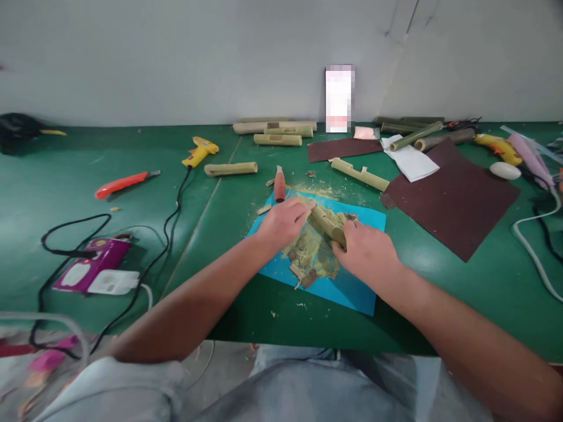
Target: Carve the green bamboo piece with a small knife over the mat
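Note:
A short bamboo tube (326, 223) slants between my hands over a blue sheet (358, 293). My right hand (369, 249) is closed around its lower right end. At the upper left end, my left hand (285, 221) has its fingers closed against the tube; whether a small thing is also pinched there is hidden. Pale shavings (310, 249) and bits of bamboo (309, 277) lie heaped on the sheet under the tube. Just beyond my left hand is a carving knife with a reddish handle (280, 189).
Several bamboo pieces (278, 140) lie along the wall, near a phone (338, 99). Brown sandpaper sheets (453, 199) are at right. At left lie a yellow glue gun (201, 151), an orange utility knife (125, 184) and a purple power box (94, 264) with trailing cords.

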Tool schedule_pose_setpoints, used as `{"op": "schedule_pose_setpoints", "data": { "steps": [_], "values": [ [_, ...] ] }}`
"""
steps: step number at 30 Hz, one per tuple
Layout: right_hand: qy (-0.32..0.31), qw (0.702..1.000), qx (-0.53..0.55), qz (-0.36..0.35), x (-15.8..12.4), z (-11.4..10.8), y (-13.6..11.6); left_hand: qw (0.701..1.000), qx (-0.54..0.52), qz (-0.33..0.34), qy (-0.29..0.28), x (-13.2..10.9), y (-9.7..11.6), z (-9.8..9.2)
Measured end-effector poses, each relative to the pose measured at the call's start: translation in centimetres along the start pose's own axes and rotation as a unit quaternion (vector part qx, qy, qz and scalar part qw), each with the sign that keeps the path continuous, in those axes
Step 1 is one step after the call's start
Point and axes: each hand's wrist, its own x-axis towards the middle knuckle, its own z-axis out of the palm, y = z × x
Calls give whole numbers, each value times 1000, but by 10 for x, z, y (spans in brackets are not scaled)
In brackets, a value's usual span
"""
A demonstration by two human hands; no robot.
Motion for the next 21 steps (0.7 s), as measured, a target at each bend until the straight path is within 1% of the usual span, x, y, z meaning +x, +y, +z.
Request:
{"op": "schedule_pose_setpoints", "data": {
  "steps": [2, 5, 9, 10, 13, 14, 18, 21],
  "values": [
    [0, 1000, 3, 1, 0, 1, 0, 1000, 1, -4, -2, -1, 0, 0],
    [2, 1000, 2, 0, 0, 1, 0, 999, -21, 15, -36, -1, 1, 1],
    [5, 1000, 1, 7, 0, 0, 0, 1000, 7, -5, 2, -2, 1, 1],
    [4, 1000, 0, 7, 0, 0, 0, 1000, 9, -3, -3, -2, 3, 1],
    [1, 1000, -1, 1, 1, 1, 0, 999, -6, 19, -46, -3, 4, 1],
    [1, 1000, 0, 0, 1, 1, 1, 999, -3, 14, -43, -3, 3, 1],
    [-5, 1000, 5, 2, 1, 1, 1, 998, 47, -27, 10, 0, -11, 0],
    [-16, 1000, 5, -1, 0, 0, 0, 997, 76, -4, 9, -2, -16, 0]
  ]
}}
